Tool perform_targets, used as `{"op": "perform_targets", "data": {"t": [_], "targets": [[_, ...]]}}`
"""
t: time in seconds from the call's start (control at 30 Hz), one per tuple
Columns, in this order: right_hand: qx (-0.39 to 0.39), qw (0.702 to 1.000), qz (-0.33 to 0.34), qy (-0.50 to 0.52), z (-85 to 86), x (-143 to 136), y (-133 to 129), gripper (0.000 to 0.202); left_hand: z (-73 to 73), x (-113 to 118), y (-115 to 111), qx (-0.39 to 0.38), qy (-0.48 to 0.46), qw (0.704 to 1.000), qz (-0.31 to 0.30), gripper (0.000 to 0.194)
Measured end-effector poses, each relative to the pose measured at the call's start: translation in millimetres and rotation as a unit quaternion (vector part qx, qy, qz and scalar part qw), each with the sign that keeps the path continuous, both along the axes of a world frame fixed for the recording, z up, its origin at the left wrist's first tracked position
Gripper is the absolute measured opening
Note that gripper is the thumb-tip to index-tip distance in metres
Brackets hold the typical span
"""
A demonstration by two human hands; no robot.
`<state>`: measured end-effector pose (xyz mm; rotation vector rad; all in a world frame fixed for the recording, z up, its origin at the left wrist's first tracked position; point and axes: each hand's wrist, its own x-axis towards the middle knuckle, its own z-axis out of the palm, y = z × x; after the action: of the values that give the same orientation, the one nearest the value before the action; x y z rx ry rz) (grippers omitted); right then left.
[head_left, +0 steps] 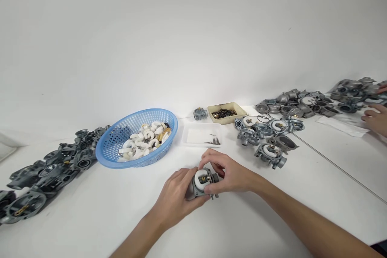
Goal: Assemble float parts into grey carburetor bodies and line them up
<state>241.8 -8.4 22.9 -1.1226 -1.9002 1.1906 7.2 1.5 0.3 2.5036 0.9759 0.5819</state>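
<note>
Between both hands is a grey metal carburetor body [198,189], its open side facing up with a white float [199,183] seated in it. My left hand [180,193] wraps round its left side, thumb along the near edge. From the right, my right hand [226,173] closes on it, thumb at the white float and fingers curled over the far rim; whether a small pin is between the fingertips is hidden. Beyond the hands lies a clear shallow tray [193,135] with small metal pins [215,140]. A blue basket [105,153] holds several white floats [142,141].
Carburetor bodies [57,169] are heaped at left. At right stand bodies with floats [270,153], a pile of float bowls [296,102] and a thin rod [335,165]. A cream box [242,111] holds black rings. Another person's hand [376,119] is at far right.
</note>
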Motion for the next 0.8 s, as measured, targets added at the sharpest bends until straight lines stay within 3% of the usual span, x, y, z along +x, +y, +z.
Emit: {"op": "perform_targets", "data": {"t": [0.27, 0.8], "targets": [[0.000, 1.000, 0.006, -0.012, -1.2, -0.3, 0.6, 0.046, -3.7, -0.6, 1.7, 0.009, -0.004, 1.000, -0.008, 0.038], [0.002, 0.999, 0.002, -0.043, 1.3, -2.1, -4.5, 0.041, -3.8, -0.7, 0.1, 0.021, 0.001, 1.000, -0.016, 0.054]]}}
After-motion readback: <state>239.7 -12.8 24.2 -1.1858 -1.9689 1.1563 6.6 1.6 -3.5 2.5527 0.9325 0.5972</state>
